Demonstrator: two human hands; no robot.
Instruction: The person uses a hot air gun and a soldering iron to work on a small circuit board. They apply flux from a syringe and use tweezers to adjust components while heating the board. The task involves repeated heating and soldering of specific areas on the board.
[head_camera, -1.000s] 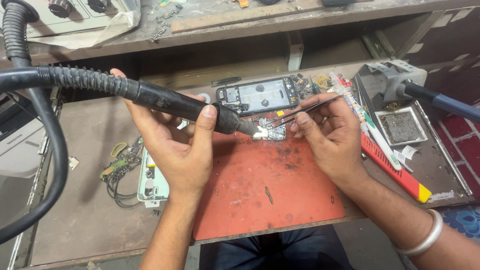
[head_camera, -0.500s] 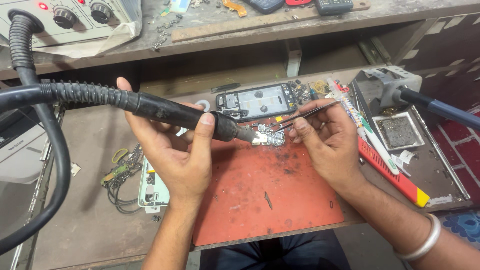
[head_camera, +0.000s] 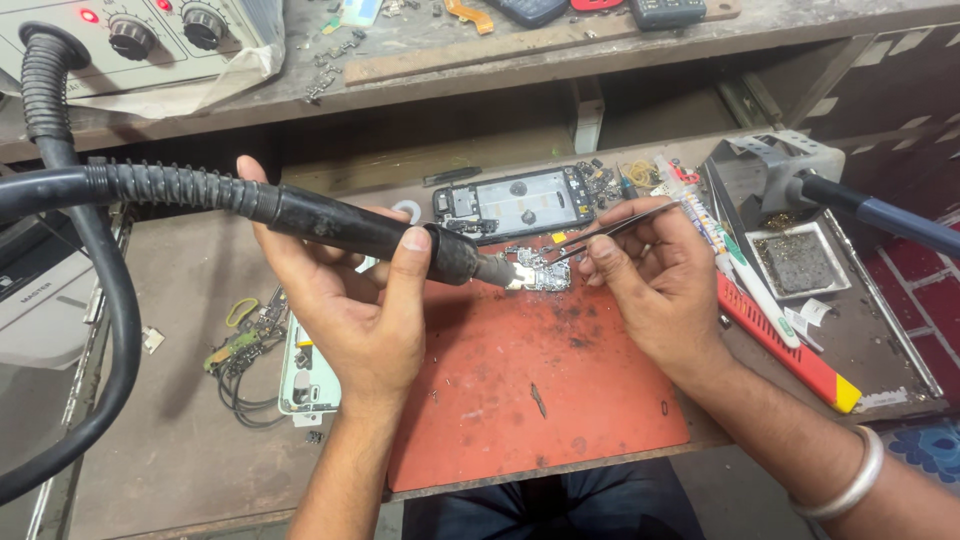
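My left hand (head_camera: 360, 310) grips the hot-air wand (head_camera: 340, 228), my right hand (head_camera: 655, 275) pinches tweezers (head_camera: 615, 228) over the small circuit board (head_camera: 540, 270) at the red mat's (head_camera: 530, 400) far edge (bare mat nearer me).

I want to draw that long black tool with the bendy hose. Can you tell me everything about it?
The hot-air wand is a long black tube with a smooth, matte handle. A ribbed black hose joins its back end and loops off to the left. Its metal nozzle looks worn and points right and slightly down at a small circuit board on the red mat. The left hand cradles it almost level, thumb on top.
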